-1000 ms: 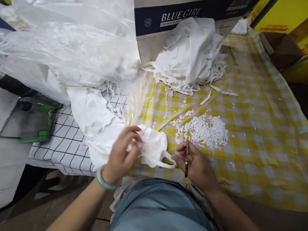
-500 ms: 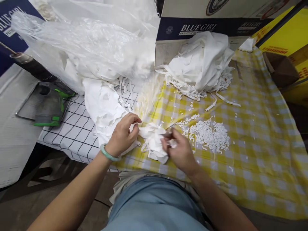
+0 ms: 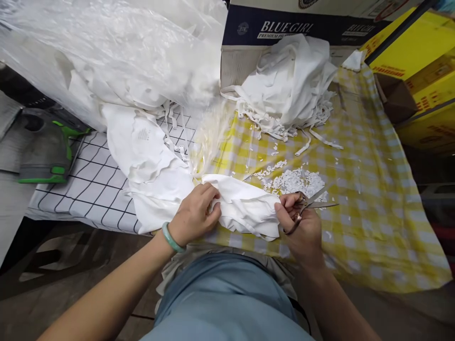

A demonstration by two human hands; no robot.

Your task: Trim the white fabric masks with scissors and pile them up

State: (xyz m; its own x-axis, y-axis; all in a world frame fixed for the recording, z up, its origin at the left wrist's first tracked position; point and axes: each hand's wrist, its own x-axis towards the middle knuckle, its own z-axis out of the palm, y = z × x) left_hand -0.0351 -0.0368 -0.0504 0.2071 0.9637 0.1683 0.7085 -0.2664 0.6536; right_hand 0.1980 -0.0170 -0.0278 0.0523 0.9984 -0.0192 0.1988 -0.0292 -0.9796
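Observation:
A white fabric piece (image 3: 245, 203) is stretched between my two hands, just above the near edge of the table. My left hand (image 3: 195, 210), with a green bangle at the wrist, pinches its left end. At the right end, the thumb and fingers of my right hand (image 3: 302, 232) grip the cloth. That same hand also has a pair of scissors (image 3: 300, 213) on its fingers, blades parted and pointing right. To the left lie more white fabric pieces (image 3: 142, 151), partly layered, one with small printed text.
Small white clippings (image 3: 298, 180) lie heaped on the yellow checked tablecloth (image 3: 373, 213). Behind them is a pile of white garments with straps (image 3: 284, 90) against a carton (image 3: 234, 66). A clear plastic bag (image 3: 142, 52) fills the back left, near a grey-green power tool (image 3: 46, 147).
The bunched white fabric is now spread out sideways. My right hand has moved right, with the scissors now plainly visible. The view has shifted slightly.

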